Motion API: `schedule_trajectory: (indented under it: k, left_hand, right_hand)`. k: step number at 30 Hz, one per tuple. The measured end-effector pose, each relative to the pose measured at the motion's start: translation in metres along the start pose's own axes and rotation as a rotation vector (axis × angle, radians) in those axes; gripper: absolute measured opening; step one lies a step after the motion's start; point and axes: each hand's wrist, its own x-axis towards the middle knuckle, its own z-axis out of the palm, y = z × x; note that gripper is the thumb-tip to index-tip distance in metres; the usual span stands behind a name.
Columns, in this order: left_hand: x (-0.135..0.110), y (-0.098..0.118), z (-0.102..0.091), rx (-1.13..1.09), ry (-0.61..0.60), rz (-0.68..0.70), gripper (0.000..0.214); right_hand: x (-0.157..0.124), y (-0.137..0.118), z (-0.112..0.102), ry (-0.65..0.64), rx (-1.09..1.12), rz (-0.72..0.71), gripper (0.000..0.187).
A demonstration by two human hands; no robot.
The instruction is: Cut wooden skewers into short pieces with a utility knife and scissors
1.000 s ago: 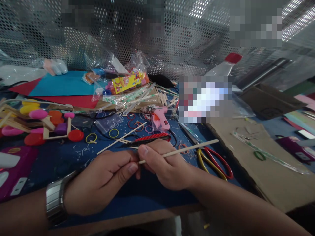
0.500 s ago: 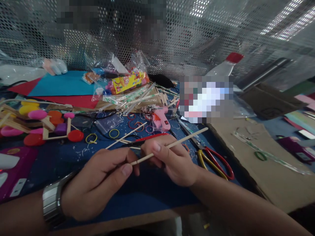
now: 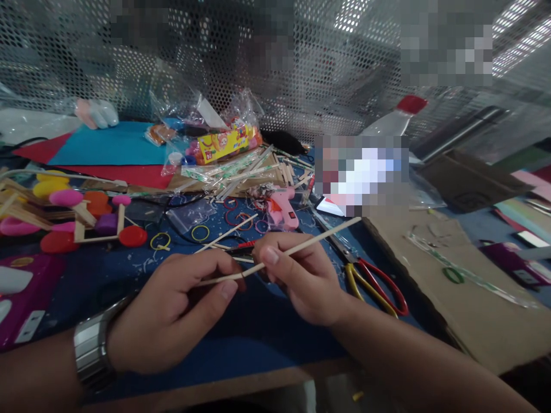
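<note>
A thin wooden stick [image 3: 321,236] slants across the middle of the view, held in both hands above the blue table. My left hand [image 3: 185,312], with a metal watch on its wrist, pinches the lower left part between thumb and fingers. My right hand [image 3: 299,275] grips it further up, thumb on top, and its far end sticks out to the upper right. Between the hands a dark nick shows on the stick, and it bends there. Scissors [image 3: 374,281] with red and yellow handles lie beside my right hand. Behind that hand is a pink glue gun [image 3: 282,209].
At left stands a stick model [image 3: 99,221] with coloured round pieces, above a purple device [image 3: 32,298]. Loose sticks, rubber bands [image 3: 200,233] and a bagged yellow-labelled pack [image 3: 228,143] lie behind. Cardboard [image 3: 430,275] covers the right side. A mesh panel [image 3: 241,69] rises at the back.
The stick has bent at the nick, and its left part has shifted leftward into my left hand's grip. My right hand has moved slightly; both hands keep hold.
</note>
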Motion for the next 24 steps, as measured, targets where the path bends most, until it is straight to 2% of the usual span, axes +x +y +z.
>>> schedule_trajectory:
  k: [11, 18, 24]
  left_hand:
    - [0.0004, 0.0001, 0.0015, 0.08, 0.071, 0.029, 0.023]
    - [0.0004, -0.0012, 0.0015, 0.16, 0.073, 0.099, 0.027]
    - [-0.0006, -0.0016, 0.0022, 0.12, 0.084, 0.11, 0.023]
  right_hand:
    - [-0.0004, 0.0028, -0.0002, 0.044, -0.05, -0.016, 0.037]
    - [-0.0022, 0.0049, -0.0042, -0.047, -0.088, -0.067, 0.033]
    - [-0.0018, 0.0069, -0.004, -0.096, -0.012, -0.105, 0.03]
